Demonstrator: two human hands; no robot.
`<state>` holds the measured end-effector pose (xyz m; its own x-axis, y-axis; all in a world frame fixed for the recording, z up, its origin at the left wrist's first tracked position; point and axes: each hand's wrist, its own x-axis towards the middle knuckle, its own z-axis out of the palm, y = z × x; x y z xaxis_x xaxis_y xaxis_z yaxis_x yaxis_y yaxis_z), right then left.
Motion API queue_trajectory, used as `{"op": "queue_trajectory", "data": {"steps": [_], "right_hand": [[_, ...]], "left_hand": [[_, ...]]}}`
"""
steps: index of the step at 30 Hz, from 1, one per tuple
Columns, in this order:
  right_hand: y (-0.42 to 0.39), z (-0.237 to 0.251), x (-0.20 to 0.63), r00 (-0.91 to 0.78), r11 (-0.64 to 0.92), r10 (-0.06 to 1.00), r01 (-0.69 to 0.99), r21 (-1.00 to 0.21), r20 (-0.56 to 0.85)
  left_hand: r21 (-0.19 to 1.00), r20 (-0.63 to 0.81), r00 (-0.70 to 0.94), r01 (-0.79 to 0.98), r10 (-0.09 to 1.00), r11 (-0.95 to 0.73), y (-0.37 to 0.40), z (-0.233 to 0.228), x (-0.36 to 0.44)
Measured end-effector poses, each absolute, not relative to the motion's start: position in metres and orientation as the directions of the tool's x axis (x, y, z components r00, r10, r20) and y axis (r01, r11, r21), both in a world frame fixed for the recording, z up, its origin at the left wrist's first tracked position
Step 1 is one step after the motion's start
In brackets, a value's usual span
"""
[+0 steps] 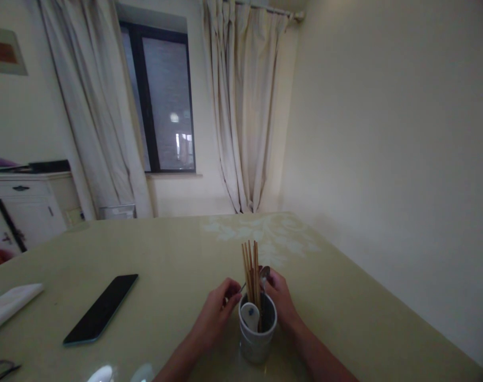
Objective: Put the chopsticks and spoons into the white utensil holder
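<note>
We see a white cup (257, 334) standing on the table (178, 265), near its front edge, and we take every place from it. In the cup stands a bundle of wooden chopsticks (251, 270), upright, rising well above the rim. A white ceramic spoon (250, 315) leans inside the near part of the cup, and a metal spoon (264, 273) pokes up just right of the chopsticks.

Our left hand (220, 307) is just left of the cup, fingers curled narrow, the tips pinching a thin metal handle at the rim. Our right hand (280, 300) is just right of and behind the cup, fingers bent around its far side and touching the metal spoon; whether it grips the spoon we cannot tell.

Well to the left of the cup lies a dark phone (102, 307), flat on the table. Further left still, at the table's edge, lies a folded white cloth (10, 305).
</note>
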<state>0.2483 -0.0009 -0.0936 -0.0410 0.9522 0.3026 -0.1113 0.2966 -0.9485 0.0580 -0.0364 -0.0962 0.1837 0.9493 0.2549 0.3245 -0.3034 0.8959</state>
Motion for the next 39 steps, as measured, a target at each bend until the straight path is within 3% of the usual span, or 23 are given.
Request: {"op": "queue_trajectory", "data": {"steps": [4,8,11,15,21,24,28,35,39], "right_hand": [[0.009,-0.081,0.271,0.256,0.381,0.904,-0.123,-0.916,0.341],[0.020,-0.071,0.304,0.559,0.489,0.769,-0.200,-0.849,0.311],[0.022,-0.064,0.319,0.649,0.555,0.718,-0.314,-0.770,0.253],[0.010,-0.055,0.313,0.546,0.545,0.789,-0.414,-0.729,0.280],[-0.017,-0.046,0.291,0.117,0.509,0.859,-0.089,-0.856,0.499],[-0.018,-0.052,0.285,0.000,0.483,0.875,-0.041,-0.875,0.483],[-0.009,-0.070,0.279,0.012,0.432,0.901,-0.091,-0.897,0.433],[-0.012,-0.095,0.261,-0.387,0.404,0.830,-0.080,-0.911,0.402],[-0.005,-0.105,0.261,-0.346,0.454,0.833,-0.019,-0.891,0.431]], "left_hand": [[0.912,0.316,0.090,0.245,0.945,-0.328,-0.043,-0.084,0.049],[0.952,0.278,0.364,0.022,0.889,-0.306,-0.050,-0.081,0.044],[0.979,0.197,0.573,-0.067,0.796,-0.194,-0.056,-0.087,0.054],[0.990,0.138,0.629,-0.097,0.765,-0.099,-0.060,-0.091,0.067],[0.987,0.147,0.498,-0.014,0.855,-0.161,-0.059,-0.087,0.061],[0.974,0.189,0.456,0.023,0.870,-0.223,-0.054,-0.093,0.059],[0.958,0.228,0.393,0.073,0.891,-0.277,-0.045,-0.105,0.060],[0.932,0.295,0.319,0.114,0.901,-0.345,-0.040,-0.109,0.064],[0.909,0.244,0.268,0.273,0.932,-0.316,-0.038,-0.123,0.065]]}}
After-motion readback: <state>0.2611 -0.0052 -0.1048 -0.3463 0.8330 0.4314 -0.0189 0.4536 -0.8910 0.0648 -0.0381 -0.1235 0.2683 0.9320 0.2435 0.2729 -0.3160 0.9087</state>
